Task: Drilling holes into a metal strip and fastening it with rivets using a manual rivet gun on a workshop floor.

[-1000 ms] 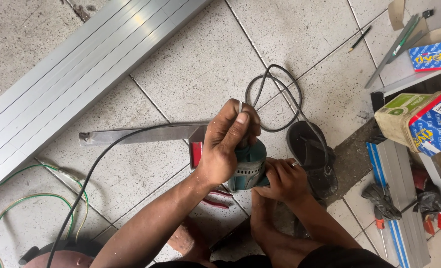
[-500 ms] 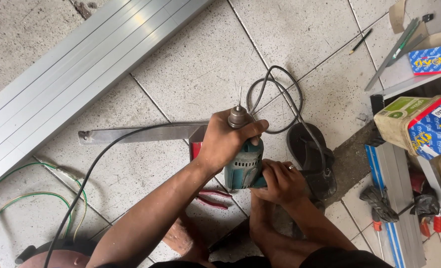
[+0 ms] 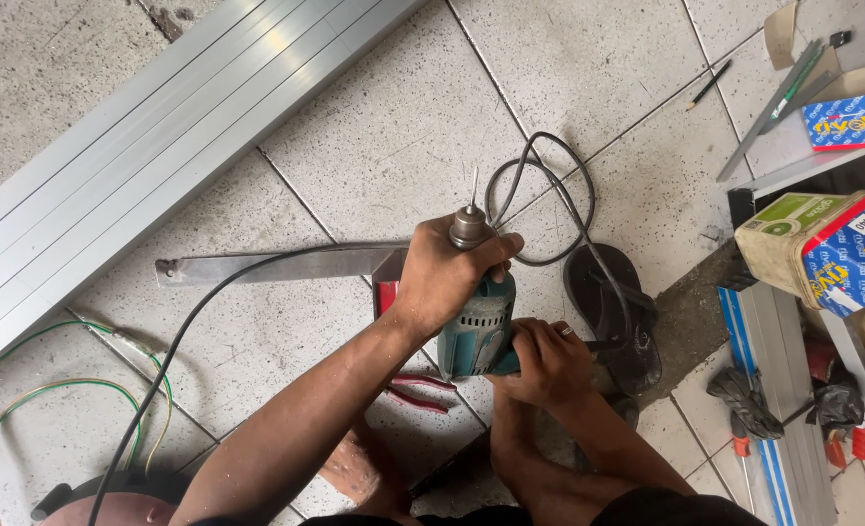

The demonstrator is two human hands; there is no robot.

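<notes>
Mid-frame, left hand (image 3: 442,278) has slid down off the chuck (image 3: 469,229), bit now bare, gripping drill (image 3: 478,331) w/ right hand (image 3: 547,362), prob. at the handle.

Speckled tile floor (image 3: 374,136) w/ dark grout lines carries it all: long ribbed aluminium profile (image 3: 150,146) running diagonal at upper left, flat metal bar (image 3: 277,263) lying across the middle, black cord (image 3: 540,209) looped just beside a black sandal (image 3: 613,317). Red-handled pliers (image 3: 418,390) lie near centre, green-yellow wire (image 3: 62,390) curls at lower left, pencil (image 3: 708,86) sits well apart at upper right.
</notes>
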